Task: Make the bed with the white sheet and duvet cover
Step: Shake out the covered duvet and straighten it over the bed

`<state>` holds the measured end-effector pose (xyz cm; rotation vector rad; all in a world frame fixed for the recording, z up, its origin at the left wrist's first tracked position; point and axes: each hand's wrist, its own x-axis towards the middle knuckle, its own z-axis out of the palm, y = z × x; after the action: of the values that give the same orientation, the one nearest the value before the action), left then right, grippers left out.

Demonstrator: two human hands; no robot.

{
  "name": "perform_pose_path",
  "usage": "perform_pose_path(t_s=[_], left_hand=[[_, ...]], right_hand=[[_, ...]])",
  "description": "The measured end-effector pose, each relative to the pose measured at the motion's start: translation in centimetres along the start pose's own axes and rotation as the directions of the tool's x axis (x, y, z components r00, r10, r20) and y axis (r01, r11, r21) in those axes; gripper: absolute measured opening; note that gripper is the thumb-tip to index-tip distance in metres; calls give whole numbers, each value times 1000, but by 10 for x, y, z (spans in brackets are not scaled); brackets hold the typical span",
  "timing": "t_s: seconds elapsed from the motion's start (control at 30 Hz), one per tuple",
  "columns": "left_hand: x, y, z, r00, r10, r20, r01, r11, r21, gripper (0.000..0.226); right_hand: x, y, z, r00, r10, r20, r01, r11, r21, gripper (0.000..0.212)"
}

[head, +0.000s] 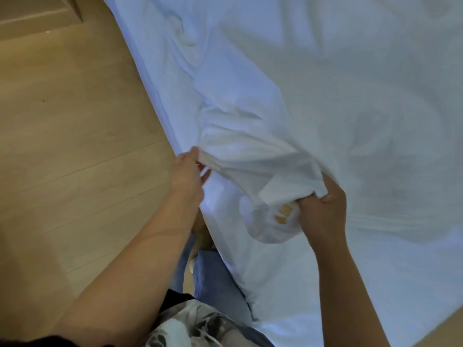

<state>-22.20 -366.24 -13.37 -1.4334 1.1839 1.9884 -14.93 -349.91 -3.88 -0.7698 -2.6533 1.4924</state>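
A white duvet cover [313,83] lies spread and wrinkled over the bed, filling the right and top of the view. Its near edge is bunched into folds between my hands. My left hand [188,171] pinches a fold of the cover's edge at the bed's left side. My right hand [323,209] grips a gathered wad of the same cover, fingers curled into the cloth. A white rounded pouch of cloth with small yellow marks [283,212] hangs just left of my right hand. Whether a separate sheet lies beneath cannot be told.
Light wooden floor [75,159] runs along the bed's left side. A wooden door or cabinet corner [40,13] stands at the top left. My legs in blue jeans [215,279] stand close against the bed's edge.
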Motion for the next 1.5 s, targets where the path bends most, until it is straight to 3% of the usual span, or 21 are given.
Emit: perform_pose_path(t_s=[0.07, 0.13, 0.2, 0.33, 0.43, 0.5, 0.6, 0.7, 0.83, 0.87, 0.93, 1.03, 1.1, 1.17, 1.23, 1.33, 1.5], left_hand=[[12, 6, -10, 998, -21, -65, 24, 999, 44, 13], [18, 7, -8, 999, -37, -25, 39, 994, 98, 20], [8, 5, -1, 992, -115, 60, 107, 986, 127, 29], [-17, -32, 6, 864, -407, 298, 385, 914, 131, 56], [-24, -28, 20, 969, -221, 114, 209, 972, 106, 28], [-24, -17, 33, 991, -96, 96, 85, 990, 115, 17], [-24, -7, 45, 993, -67, 95, 55, 991, 126, 30], [-20, -6, 29, 982, -123, 140, 86, 966, 243, 6], [-15, -14, -17, 979, -189, -74, 196, 976, 96, 20], [-21, -14, -25, 986, -160, -55, 166, 980, 109, 22], [-45, -8, -25, 974, -171, 152, 136, 967, 217, 31], [-77, -6, -3, 849, -261, 460, 12, 879, 477, 46], [-90, -13, 16, 836, -255, 486, -117, 782, 612, 32], [-97, -27, 33, 887, -219, 407, -133, 723, 678, 30], [-113, -45, 45, 910, -178, 376, -149, 704, 695, 32], [-156, -74, 54, 894, -102, 436, -276, 641, 716, 29], [-270, -130, 41, 816, 50, 576, -400, 768, 501, 17]], right_hand=[[-5, 3, -3, 997, 28, 73, -24, 998, -51, 10], [-8, 7, -1, 992, 68, 108, -60, 996, -72, 6], [-6, 8, 3, 994, 83, 77, -77, 995, -67, 14], [-2, 5, 11, 996, 62, 65, -57, 995, -83, 27], [-7, 4, 9, 995, 61, 76, -53, 993, -104, 24], [-15, 5, 9, 993, 54, 109, -40, 992, -122, 21], [-26, 7, 15, 988, 101, 113, -86, 988, -129, 22], [-24, 14, 17, 989, 145, 37, -141, 986, -83, 17], [-25, 27, 23, 995, 97, 23, -93, 986, -141, 17], [-26, 28, 25, 997, 77, 33, -70, 981, -181, 18], [-28, 30, 29, 997, 10, 80, 14, 954, -299, 16], [-29, 31, 31, 978, -148, 149, 199, 879, -433, 14], [-32, 30, 26, 967, -195, 165, 250, 856, -453, 7], [-38, 33, 14, 969, -191, 156, 239, 877, -416, 19], [-47, 39, -3, 967, -243, 79, 253, 873, -417, 11], [-73, 45, -38, 937, -346, -56, 302, 878, -370, 15], [-140, 29, -143, 914, -404, -30, 383, 887, -257, 23]])
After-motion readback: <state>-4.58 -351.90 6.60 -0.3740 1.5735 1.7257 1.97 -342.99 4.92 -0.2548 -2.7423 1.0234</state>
